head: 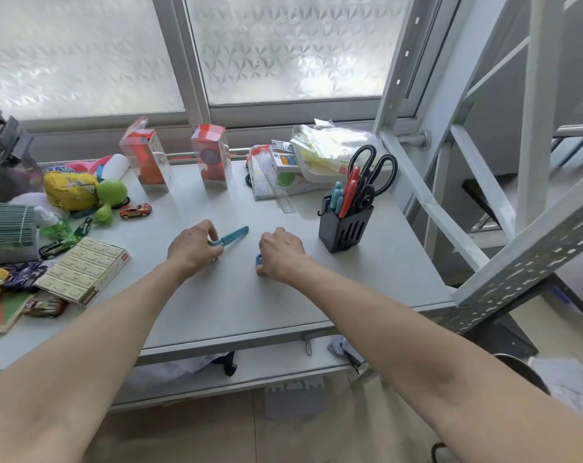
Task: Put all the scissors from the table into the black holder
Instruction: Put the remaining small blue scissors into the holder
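Two hands, two scissors (230, 236) grasped

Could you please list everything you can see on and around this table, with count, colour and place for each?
Black holder: one, black, right side of the table.
Scissors in the holder: several, black, red and teal handles, standing handles up.
Teal scissors: one, teal, table centre, under the left hand.
Blue scissors: one, blue handle showing, table centre, under the right hand.
Toy car: one, red and yellow, left of centre.
Green toy: one, green, left side.
Clear boxes: two, with red contents, at the back.
Ruler: one, clear, left of the holder.
Table: one, light grey, by the window.
Left hand: closed on the teal scissors' handle.
Right hand: covering the blue scissors.
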`<state>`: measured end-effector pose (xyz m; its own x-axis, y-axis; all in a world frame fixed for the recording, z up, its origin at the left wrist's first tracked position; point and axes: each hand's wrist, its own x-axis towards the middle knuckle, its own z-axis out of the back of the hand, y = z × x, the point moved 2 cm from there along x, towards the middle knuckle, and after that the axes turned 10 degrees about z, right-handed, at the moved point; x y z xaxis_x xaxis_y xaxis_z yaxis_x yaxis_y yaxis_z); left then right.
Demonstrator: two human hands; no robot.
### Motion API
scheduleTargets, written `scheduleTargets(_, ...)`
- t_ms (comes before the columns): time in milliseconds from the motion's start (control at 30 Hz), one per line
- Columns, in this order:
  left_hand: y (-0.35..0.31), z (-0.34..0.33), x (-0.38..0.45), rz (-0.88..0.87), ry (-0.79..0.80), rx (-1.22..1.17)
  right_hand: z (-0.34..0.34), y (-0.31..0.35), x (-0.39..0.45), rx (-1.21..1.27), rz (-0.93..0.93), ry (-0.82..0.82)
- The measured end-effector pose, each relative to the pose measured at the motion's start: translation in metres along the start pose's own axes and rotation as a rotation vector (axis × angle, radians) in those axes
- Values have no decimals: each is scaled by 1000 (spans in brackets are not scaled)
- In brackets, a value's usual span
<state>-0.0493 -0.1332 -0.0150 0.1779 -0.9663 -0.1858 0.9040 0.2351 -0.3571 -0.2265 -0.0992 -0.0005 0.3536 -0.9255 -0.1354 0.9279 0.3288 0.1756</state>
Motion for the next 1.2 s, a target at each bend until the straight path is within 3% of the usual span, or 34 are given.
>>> scheduleTargets(133,-8,6,-10,131,51,-371,1,4,-6,-61,33,4)
scheduleTargets(267,-26,18,-17,124,18,-581,13,1,-9,-85,84,-21)
scheduleTargets(467,-61,33,-23,63,-21,-702,31,-9,-29,22,107,-109)
scheduleTargets(567,-78,41,-25,6,-68,-751,60,-14,-44,199,152,-292)
scheduleTargets(733,-112,60,-27,-57,-110,-869,149,-43,-73,523,277,-736)
scheduleTargets(833,-141,68,-32,-141,-61,-850,181,-74,-79,553,238,-837)
scheduleTargets(1033,-188,68,-47,-304,-26,-649,165,-104,-75,505,179,-695)
scheduleTargets(1200,-208,71,-55,-379,-66,-501,156,-107,-73,519,179,-731)
